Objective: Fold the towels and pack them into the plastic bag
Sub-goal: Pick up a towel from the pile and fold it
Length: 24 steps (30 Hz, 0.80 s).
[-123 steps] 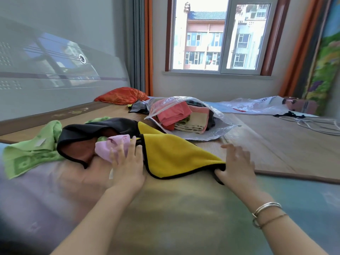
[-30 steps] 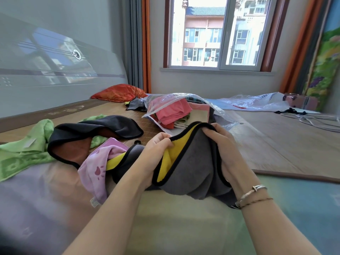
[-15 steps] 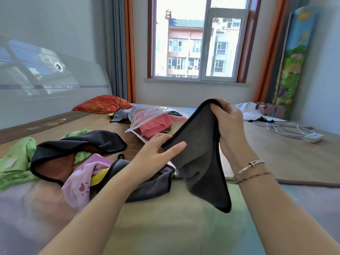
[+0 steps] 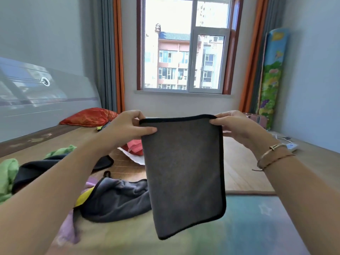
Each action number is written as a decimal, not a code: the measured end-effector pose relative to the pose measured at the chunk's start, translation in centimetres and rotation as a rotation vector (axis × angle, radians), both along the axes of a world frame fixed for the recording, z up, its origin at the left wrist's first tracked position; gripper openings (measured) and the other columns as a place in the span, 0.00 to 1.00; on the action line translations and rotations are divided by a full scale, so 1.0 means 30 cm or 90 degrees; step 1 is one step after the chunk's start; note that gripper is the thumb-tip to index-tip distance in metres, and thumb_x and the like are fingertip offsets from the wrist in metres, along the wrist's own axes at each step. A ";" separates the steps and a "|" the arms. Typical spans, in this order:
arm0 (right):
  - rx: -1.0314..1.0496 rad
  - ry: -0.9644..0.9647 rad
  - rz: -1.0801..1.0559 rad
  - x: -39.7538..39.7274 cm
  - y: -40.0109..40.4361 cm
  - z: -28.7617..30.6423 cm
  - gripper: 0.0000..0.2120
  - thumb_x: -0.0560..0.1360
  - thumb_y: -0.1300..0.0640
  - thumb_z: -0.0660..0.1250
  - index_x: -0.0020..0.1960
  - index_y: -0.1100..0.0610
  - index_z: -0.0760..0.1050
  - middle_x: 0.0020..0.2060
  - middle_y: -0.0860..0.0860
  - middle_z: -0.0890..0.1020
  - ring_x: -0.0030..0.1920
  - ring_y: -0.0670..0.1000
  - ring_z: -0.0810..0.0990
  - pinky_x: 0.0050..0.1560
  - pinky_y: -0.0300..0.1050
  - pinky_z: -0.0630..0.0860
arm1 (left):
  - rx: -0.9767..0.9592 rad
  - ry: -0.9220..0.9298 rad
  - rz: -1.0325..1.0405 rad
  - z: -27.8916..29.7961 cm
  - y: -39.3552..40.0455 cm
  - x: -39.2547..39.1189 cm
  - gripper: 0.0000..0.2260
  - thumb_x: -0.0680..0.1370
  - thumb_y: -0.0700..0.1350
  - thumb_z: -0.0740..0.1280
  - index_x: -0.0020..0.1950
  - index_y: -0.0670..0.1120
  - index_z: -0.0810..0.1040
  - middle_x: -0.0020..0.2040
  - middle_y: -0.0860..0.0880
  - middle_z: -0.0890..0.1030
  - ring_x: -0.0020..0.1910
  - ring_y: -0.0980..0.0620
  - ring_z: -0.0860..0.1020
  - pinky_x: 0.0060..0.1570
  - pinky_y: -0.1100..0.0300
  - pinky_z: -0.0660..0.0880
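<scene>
A grey towel with black edging (image 4: 184, 172) hangs spread out in the air in front of me. My left hand (image 4: 127, 126) pinches its top left corner and my right hand (image 4: 233, 124) pinches its top right corner. Below it a grey and yellow towel (image 4: 116, 197) lies crumpled on the bed, with a pink towel (image 4: 70, 229) under it. The plastic bag (image 4: 134, 157) with a red folded towel (image 4: 135, 146) inside shows just left of the hanging towel; most of the bag is hidden behind it.
A black and brown towel (image 4: 36, 172) and a green towel (image 4: 7, 175) lie at the left. An orange pillow (image 4: 90, 116) sits by the headboard. A white power strip (image 4: 290, 146) with cable lies at the right on the wooden mat (image 4: 242, 162).
My hands lifted the grey towel off the pile and spread it open by its two top corners. My view tilted up toward the window.
</scene>
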State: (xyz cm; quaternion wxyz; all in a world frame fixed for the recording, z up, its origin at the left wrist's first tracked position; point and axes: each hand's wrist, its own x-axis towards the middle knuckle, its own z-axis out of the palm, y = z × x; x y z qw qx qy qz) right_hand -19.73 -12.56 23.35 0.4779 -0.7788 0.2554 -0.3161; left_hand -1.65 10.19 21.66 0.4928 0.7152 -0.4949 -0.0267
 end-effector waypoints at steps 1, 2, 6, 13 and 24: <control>0.001 0.019 -0.007 0.001 -0.016 -0.001 0.10 0.75 0.59 0.69 0.56 0.59 0.79 0.49 0.53 0.81 0.50 0.50 0.78 0.47 0.43 0.74 | -0.003 0.049 -0.024 0.004 0.005 0.000 0.10 0.73 0.42 0.73 0.47 0.40 0.75 0.44 0.45 0.83 0.40 0.55 0.82 0.38 0.66 0.79; -0.003 0.040 -0.008 0.002 -0.028 -0.002 0.09 0.75 0.57 0.71 0.54 0.58 0.79 0.47 0.52 0.80 0.46 0.49 0.77 0.43 0.42 0.72 | -0.010 0.090 -0.037 0.005 0.006 0.008 0.10 0.73 0.41 0.72 0.49 0.40 0.74 0.45 0.45 0.83 0.41 0.55 0.83 0.37 0.67 0.79; 0.038 0.129 0.027 0.019 -0.060 -0.026 0.05 0.74 0.58 0.72 0.46 0.56 0.76 0.36 0.50 0.73 0.25 0.45 0.67 0.26 0.38 0.69 | 0.034 0.039 0.027 -0.012 -0.026 0.062 0.14 0.74 0.39 0.72 0.57 0.45 0.72 0.45 0.50 0.82 0.44 0.56 0.80 0.39 0.65 0.76; 0.199 0.046 0.055 0.222 -0.147 -0.176 0.05 0.80 0.66 0.61 0.48 0.57 0.68 0.60 0.55 0.71 0.47 0.61 0.84 0.51 0.54 0.81 | 0.045 0.003 0.145 -0.157 -0.234 0.188 0.03 0.77 0.36 0.68 0.50 0.38 0.79 0.43 0.42 0.81 0.28 0.53 0.82 0.32 0.62 0.78; 0.210 0.054 0.049 0.068 -0.140 -0.495 0.05 0.69 0.64 0.60 0.36 0.63 0.73 0.33 0.57 0.78 0.32 0.52 0.77 0.33 0.41 0.77 | 0.218 0.299 -0.181 -0.389 -0.107 0.101 0.07 0.73 0.34 0.72 0.49 0.35 0.77 0.49 0.37 0.84 0.47 0.42 0.84 0.48 0.58 0.82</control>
